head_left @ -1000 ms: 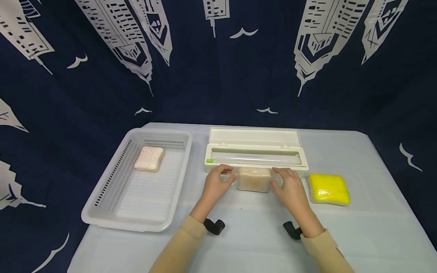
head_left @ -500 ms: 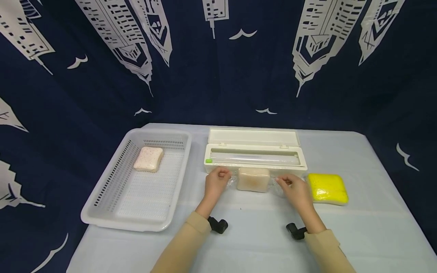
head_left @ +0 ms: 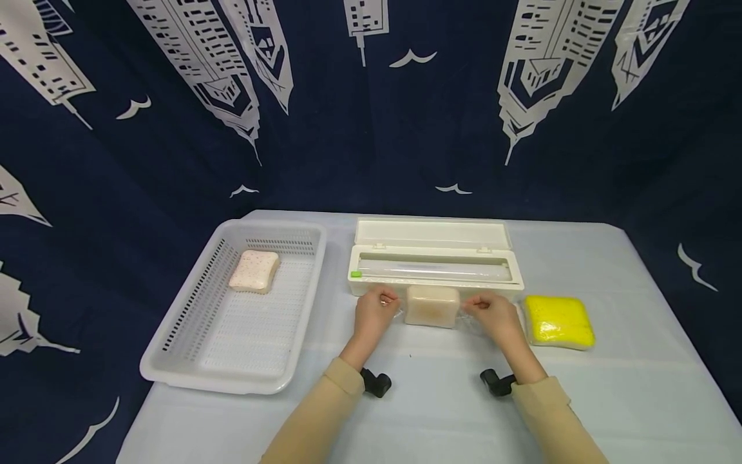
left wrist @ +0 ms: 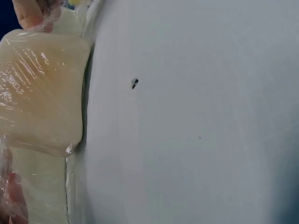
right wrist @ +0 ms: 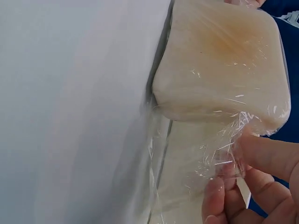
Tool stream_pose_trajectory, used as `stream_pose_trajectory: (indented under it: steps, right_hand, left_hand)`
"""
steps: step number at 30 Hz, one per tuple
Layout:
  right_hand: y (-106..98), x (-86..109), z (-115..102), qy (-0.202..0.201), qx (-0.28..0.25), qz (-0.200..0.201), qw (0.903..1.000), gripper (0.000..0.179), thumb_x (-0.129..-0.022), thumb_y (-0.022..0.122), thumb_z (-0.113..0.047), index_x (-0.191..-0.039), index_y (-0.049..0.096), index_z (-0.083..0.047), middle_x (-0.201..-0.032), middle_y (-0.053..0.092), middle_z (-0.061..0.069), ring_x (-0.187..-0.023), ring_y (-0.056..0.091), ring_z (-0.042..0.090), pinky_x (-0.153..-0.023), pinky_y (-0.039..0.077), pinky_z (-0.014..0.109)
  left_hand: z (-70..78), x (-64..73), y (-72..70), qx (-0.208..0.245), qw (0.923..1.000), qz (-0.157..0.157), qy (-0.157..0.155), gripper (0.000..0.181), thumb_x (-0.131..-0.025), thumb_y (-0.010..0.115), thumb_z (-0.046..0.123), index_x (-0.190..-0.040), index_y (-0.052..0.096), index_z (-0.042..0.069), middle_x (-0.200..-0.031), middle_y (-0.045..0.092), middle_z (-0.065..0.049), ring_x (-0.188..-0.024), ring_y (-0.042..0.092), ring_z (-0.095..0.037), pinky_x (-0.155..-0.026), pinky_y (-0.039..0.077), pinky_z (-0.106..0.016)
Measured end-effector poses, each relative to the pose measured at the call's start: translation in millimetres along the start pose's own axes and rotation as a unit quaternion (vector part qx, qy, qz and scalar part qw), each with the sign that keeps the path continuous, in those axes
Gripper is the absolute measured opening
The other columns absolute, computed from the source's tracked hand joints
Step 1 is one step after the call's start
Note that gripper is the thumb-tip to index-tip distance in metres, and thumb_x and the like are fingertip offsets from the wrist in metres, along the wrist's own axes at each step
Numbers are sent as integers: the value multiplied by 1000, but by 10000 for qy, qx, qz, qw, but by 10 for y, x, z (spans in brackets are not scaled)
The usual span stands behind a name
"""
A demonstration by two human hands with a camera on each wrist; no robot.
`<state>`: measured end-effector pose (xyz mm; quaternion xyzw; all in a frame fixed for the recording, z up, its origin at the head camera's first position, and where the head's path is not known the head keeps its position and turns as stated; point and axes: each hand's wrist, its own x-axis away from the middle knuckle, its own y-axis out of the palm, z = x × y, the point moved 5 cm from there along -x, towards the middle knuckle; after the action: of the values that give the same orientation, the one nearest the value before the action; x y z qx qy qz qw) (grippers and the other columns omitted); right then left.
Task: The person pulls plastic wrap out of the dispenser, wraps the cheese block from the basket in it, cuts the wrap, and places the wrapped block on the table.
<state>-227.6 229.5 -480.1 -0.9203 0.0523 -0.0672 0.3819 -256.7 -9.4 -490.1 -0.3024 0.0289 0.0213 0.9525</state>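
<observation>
A pale, rounded block (head_left: 432,306), shaped like a thick slice of bread with a brownish patch, stands wrapped in cling film against the front of a cream cling film dispenser (head_left: 435,284). My left hand (head_left: 373,317) pinches the gathered film at the block's left side. On the right side, my right hand (head_left: 496,317) pinches the other end of the cling film (right wrist: 224,151) between thumb and fingers. The right wrist view shows this film bunched and creased just off the block's edge. In the left wrist view, the left fingers (left wrist: 16,198) are partly cut off by the frame.
The dispenser's lid (head_left: 431,233) stands open behind its film roll (head_left: 435,268). At the left, a white plastic basket (head_left: 243,351) holds a speckled pale block (head_left: 254,270). A yellow block (head_left: 559,321) lies on the white-covered table (head_left: 429,412) beyond the right hand.
My hands moved from beside the block, fingers spread, outward to pinch the film at both ends. Over the last half second they have come slightly closer to the block.
</observation>
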Motion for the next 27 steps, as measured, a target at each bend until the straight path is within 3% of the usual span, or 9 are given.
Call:
stream_pose_trajectory:
  steps: [5, 9, 13, 19, 23, 27]
  right_hand:
    - [21, 19, -54, -270, 50, 304, 9992, 18, -85, 67, -18, -91, 69, -1, -85, 67, 13, -71, 57, 20, -59, 43, 26]
    - [9, 55, -86, -406, 79, 577, 9975, 17, -85, 67, -17, -92, 69, -2, -87, 67, 14, -75, 58, 23, -61, 44, 28]
    - [-54, 109, -128, -618, 149, 1059, 9923, 13, -85, 64, -10, -95, 69, -3, -94, 65, 16, -86, 58, 28, -70, 45, 37]
    - [-147, 136, -351, -1170, 149, 1772, 9771, 13, -84, 60, -2, -94, 69, -2, -91, 63, 15, -86, 56, 30, -72, 42, 41]
    - [-86, 75, -691, -1642, -63, 1713, 9714, 11, -84, 63, -2, -93, 69, -1, -93, 65, 15, -87, 56, 29, -76, 42, 41]
    - [128, -31, -1095, -2019, -80, 1220, 9717, 11, -85, 66, -7, -94, 70, -4, -94, 67, 12, -89, 58, 27, -80, 45, 41]
  left_hand:
    - [36, 13, 12, -261, 9995, -14, 184, 12, -78, 75, 19, -77, 66, 13, -74, 63, 2, -66, 56, -8, -56, 44, -20]
    - [56, 18, -3, -460, 9981, 111, 402, 11, -78, 76, 19, -78, 66, 13, -78, 64, 2, -74, 58, -11, -64, 46, -23]
    - [83, 28, -118, -545, 9963, 424, 504, 8, -79, 75, 16, -81, 68, 13, -83, 64, 1, -85, 56, -17, -74, 45, -30]
    - [62, -40, -403, -215, 9915, 1197, 453, 8, -82, 71, 11, -88, 67, 9, -87, 61, -4, -85, 52, -20, -75, 43, -31]
    - [-7, -124, -535, 78, 9862, 1617, 337, 23, -81, 71, 11, -102, 63, 4, -102, 56, -12, -98, 50, -26, -84, 41, -38]
    - [-125, -201, -521, 223, 9904, 1361, 55, 45, -81, 73, 19, -119, 56, 4, -123, 46, -18, -117, 43, -33, -99, 37, -45]
